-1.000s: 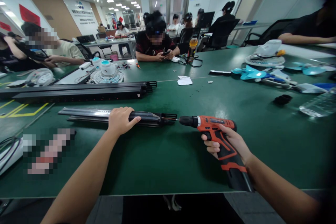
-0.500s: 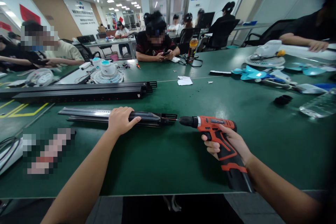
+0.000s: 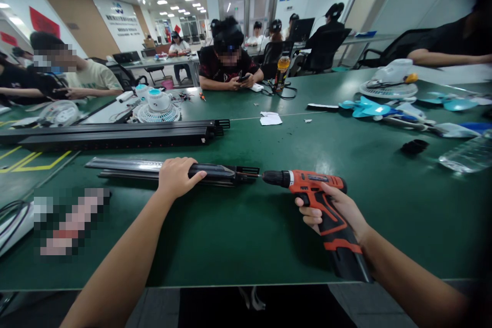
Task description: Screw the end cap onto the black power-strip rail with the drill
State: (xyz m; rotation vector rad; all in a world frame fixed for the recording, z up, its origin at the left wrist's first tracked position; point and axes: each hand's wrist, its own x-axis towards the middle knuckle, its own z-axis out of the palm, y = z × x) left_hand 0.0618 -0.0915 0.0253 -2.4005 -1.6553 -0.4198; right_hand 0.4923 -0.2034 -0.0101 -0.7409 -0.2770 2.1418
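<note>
While the right grip [image 3: 349, 210] wraps the orange drill [image 3: 317, 180], holding it straight in line with the black bar [image 3: 217, 170] to that grip's left seems wise; the left grip [image 3: 177, 177], curled over that bar, should press firmly. Beyond it lie longer black bars [image 3: 115, 138].

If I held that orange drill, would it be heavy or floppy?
The orange drill would probably feel heavy for its size, with a thick handle. It looks hard-cased, so likely stiff, not floppy. Stood upright, it might tip, since its black nose sticks out.
</note>
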